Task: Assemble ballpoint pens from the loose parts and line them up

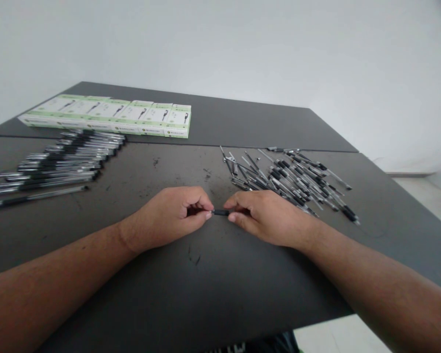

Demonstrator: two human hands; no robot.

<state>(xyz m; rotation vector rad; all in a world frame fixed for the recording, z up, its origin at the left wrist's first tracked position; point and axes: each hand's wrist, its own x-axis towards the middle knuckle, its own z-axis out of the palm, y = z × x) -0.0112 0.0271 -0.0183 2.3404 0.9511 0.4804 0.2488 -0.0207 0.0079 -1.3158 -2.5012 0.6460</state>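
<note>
Boxes (132, 117) (contents hidden) lie beyond the held pen (221, 212).

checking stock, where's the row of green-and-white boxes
In the head view, the boxes lie left on the table, just behind the aligned pens.

Left grip (169, 215), right grip (275, 215), pen piece (221, 213) pinched between, scattered pens (297, 181), boxes (108, 116)

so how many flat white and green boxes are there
6 white and green boxes, side by side in one row at the far left of the dark grey table, behind black and clear pens. Any underneath would be hidden.
</note>
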